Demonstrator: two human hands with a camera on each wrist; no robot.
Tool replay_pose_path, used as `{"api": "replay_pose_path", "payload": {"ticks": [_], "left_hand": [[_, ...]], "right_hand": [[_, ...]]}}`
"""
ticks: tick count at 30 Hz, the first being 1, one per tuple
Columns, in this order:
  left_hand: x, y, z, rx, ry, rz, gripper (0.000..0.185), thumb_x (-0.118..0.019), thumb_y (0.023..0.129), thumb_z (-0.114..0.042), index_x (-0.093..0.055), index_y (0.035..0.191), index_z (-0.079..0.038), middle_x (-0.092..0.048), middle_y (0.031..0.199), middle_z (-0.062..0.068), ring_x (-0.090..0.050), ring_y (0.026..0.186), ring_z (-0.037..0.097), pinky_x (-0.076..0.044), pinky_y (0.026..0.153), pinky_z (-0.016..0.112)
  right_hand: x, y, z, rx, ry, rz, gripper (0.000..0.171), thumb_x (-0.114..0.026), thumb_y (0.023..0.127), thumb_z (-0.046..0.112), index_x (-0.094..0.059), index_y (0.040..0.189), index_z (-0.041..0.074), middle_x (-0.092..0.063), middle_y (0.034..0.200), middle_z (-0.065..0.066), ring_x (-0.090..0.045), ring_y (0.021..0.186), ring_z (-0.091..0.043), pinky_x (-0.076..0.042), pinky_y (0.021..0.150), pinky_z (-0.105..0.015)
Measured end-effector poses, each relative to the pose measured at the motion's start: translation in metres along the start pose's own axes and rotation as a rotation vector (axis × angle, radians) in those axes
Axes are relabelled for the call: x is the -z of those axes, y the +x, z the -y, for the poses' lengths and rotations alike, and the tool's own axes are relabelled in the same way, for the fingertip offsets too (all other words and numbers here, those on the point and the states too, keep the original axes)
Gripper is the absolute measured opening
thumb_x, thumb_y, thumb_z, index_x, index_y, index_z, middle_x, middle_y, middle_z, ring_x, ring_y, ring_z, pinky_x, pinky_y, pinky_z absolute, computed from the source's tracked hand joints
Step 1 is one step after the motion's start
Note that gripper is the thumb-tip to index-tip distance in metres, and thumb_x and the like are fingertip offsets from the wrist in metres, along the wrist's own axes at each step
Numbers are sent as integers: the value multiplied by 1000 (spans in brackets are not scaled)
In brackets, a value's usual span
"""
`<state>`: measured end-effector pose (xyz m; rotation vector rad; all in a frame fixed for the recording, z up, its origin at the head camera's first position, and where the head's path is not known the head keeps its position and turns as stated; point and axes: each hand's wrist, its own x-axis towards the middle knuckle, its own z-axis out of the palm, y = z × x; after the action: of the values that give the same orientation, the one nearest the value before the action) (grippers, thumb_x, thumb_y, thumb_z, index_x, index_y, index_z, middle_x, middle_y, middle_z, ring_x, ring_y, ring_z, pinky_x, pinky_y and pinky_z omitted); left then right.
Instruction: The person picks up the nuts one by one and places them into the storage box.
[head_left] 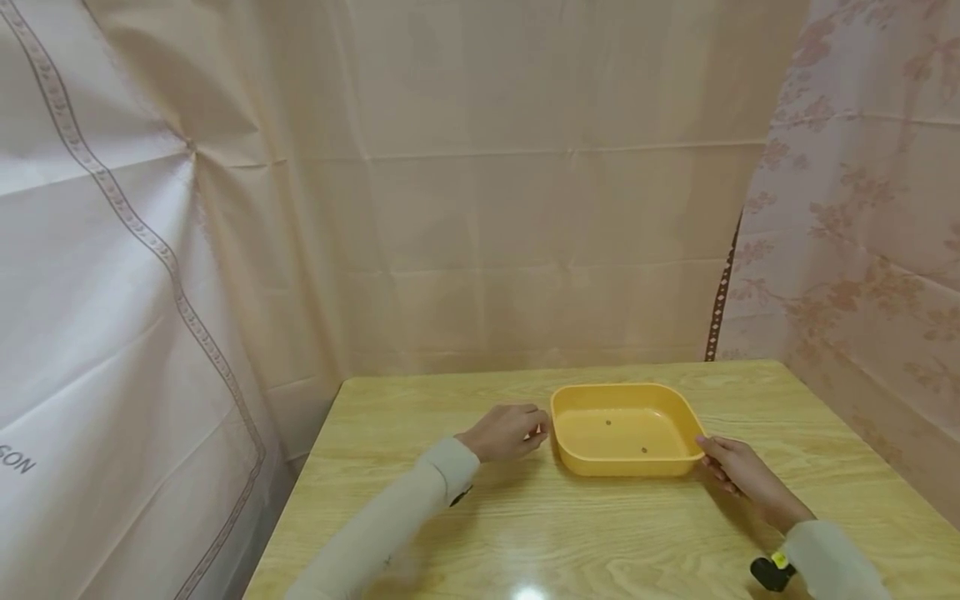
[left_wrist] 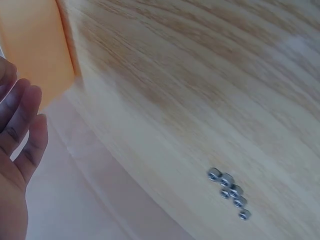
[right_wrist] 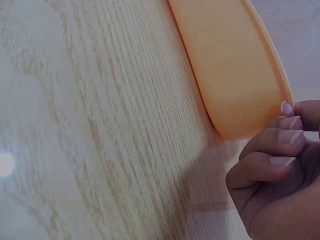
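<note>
Dark letters "SON" [head_left: 17, 458] on white cloth [head_left: 97, 350], left.

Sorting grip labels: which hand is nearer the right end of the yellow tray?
Right. The right hand pinches the rim of the yellow tray at that end; the left hand is across, beside the tray's left side.

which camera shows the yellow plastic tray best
The head view: it shows the rounded rectangular yellow plastic tray almost whole, rim and interior included. The left wrist view shows only a cropped piece of its outside; the right wrist view shows part of its outside and rim, interior hidden.
</note>
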<state>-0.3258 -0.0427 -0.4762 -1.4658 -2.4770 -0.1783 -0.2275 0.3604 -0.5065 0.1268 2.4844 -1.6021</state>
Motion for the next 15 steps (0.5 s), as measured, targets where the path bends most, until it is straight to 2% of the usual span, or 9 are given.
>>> {"api": "replay_pose_path", "payload": {"ticks": [5,11,15], "left_hand": [[-2,-8,6,9,15,10,7,-63,104,-22,-68,104,-18,-65,94,-8,-53,74,-2,-42,63,10],[-2,-20,12,39,-12,40,5,-63,104,-21,-68,105,-18,-64,94,-7,-53,73,-2,-42,62,11],[-6,-29,19,53,10,29,5,-64,103,-21,-68,102,-18,-64,92,-8,-54,73,-2,-43,62,11]], "right_hand": [[0,0,-1,4,-15,-2,52,-41,109,51,-53,93,4,-43,73,1,-39,58,-10,-40,54,-25],[0,1,-2,-4,-23,-6,51,-40,110,51,-53,94,4,-44,73,1,-39,59,-10,-40,54,-25],[1,1,-2,-2,-30,-2,51,-40,110,51,-53,94,4,-44,73,1,-39,58,-10,-40,54,-25]]}}
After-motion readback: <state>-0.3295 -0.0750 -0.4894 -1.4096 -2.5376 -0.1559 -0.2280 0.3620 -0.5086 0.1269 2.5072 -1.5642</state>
